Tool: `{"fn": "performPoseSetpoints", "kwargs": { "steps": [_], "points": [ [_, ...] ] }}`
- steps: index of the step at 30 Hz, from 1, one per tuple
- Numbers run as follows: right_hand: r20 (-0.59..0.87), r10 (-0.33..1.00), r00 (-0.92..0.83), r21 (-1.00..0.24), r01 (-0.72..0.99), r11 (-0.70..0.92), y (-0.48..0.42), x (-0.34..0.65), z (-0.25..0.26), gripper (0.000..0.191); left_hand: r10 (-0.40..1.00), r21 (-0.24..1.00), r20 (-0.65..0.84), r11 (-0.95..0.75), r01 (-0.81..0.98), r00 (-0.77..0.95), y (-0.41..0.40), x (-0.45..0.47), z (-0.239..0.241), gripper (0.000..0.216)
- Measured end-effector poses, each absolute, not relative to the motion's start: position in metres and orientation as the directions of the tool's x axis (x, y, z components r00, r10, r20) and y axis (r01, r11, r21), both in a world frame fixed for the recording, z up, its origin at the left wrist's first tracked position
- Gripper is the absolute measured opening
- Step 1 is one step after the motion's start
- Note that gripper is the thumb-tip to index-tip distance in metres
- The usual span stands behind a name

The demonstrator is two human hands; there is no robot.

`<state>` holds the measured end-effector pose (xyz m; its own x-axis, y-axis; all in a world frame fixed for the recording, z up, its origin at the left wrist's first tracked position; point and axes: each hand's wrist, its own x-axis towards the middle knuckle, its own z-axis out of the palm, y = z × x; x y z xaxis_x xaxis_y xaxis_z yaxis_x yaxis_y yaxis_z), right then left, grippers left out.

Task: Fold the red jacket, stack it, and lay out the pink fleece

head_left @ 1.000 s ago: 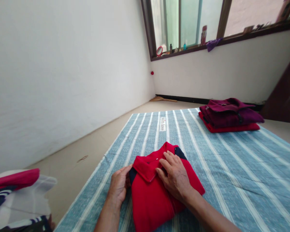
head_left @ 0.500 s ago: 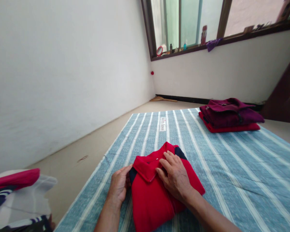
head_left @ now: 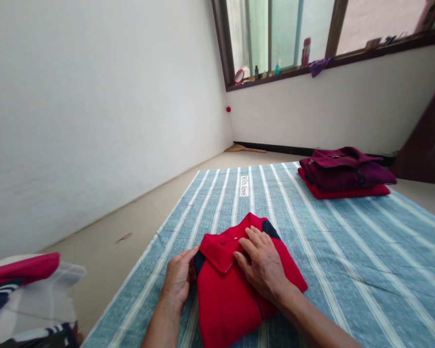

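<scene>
**A:** Fingers on the right hand are spread out flat, just pressing down on the folded red shirt next to the collar. Not pinching anything.

**B:** And the other one?

**A:** Left hand is against the shirt's left edge, fingers curled onto the side of the fold. Can't tell if it's really gripping the cloth or only touching it.

**B:** Where's the shirt sitting?

**A:** On a blue striped sheet on the floor, near edge, right in front of the person. Further back on the same sheet, right side, there's a stack of folded clothes, maroon on top of red. Way back, bottles on the window sill.
</scene>
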<state>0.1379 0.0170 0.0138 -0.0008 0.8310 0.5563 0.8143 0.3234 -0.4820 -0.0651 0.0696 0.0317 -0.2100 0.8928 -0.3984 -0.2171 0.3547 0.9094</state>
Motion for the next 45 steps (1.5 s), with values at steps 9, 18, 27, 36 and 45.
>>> {"fn": "performPoseSetpoints", "kwargs": {
  "steps": [9,18,27,36,45],
  "points": [
    [0.557,0.831,-0.001,-0.484,0.812,0.325,0.0169,0.138,0.0147,0.016,0.898,0.914,-0.389,0.347,-0.211,-0.205,0.0712,-0.0685,0.0269,0.003],
    [0.557,0.831,-0.005,-0.489,0.806,0.333,0.0168,0.1385,0.0145,0.017,0.899,0.914,-0.388,0.348,-0.208,-0.202,0.0705,-0.068,0.0281,0.003],
    [0.552,0.834,-0.011,-0.482,0.812,0.33,0.0168,0.1385,0.0151,0.017,0.899,0.916,-0.384,0.342,-0.209,-0.212,0.0697,-0.0672,0.0295,0.003],
    [0.551,0.834,-0.015,-0.481,0.812,0.332,0.017,0.1387,0.0142,0.018,0.898,0.912,-0.39,0.346,-0.219,-0.205,0.0684,-0.0651,0.0323,0.003],
    [0.552,0.834,-0.011,-0.481,0.813,0.329,0.0168,0.1385,0.0143,0.018,0.895,0.912,-0.394,0.352,-0.212,-0.208,0.0694,-0.0663,0.0304,0.002]
  ]
}}
